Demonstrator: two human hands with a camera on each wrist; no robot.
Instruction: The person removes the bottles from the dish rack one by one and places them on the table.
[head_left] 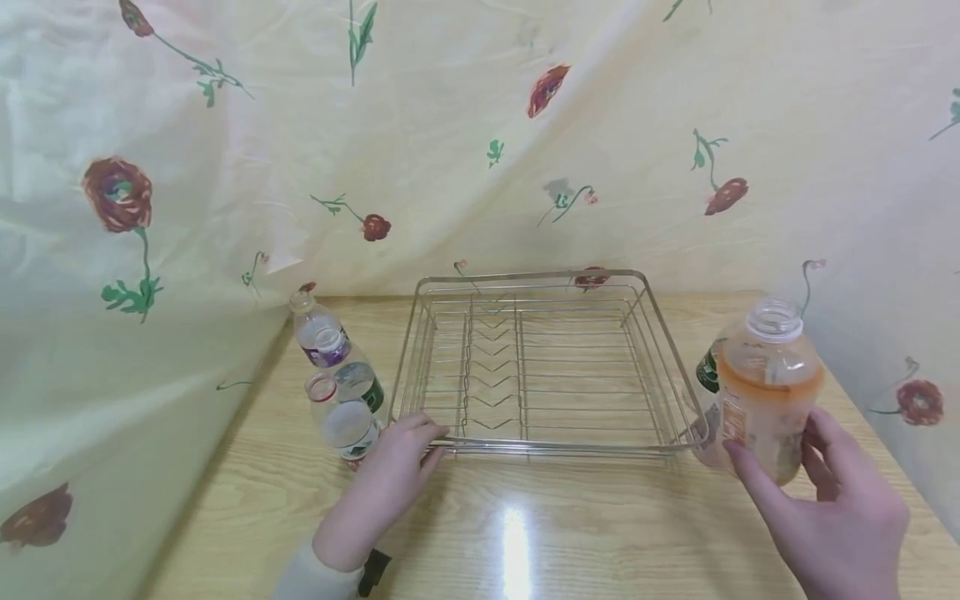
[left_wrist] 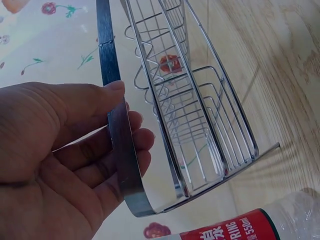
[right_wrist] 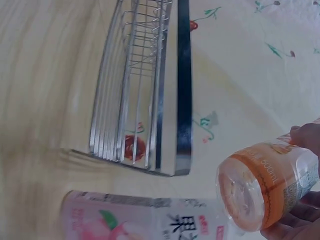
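My left hand (head_left: 392,471) grips the near-left rim of a metal wire dish rack (head_left: 525,276). In the left wrist view the thumb presses the outside of the flat rim (left_wrist: 120,150) and the fingers curl under it. On the right, my right hand (head_left: 843,504) holds a clear, capless plastic bottle (head_left: 772,400) with an orange-banded label, thumb on one side and fingers on the other. The right wrist view shows this bottle's base tipped toward the camera. A peach-pictured bottle (right_wrist: 135,215) stands beside the rack's right end, partly hidden behind the held one in the head view.
Several clear bottles stand left of the rack: one with a purple label (head_left: 327,355), one with a green label (head_left: 372,393), one with a red neck ring (head_left: 321,387). A flowered cloth (head_left: 450,167) hangs round the wooden table (head_left: 600,525).
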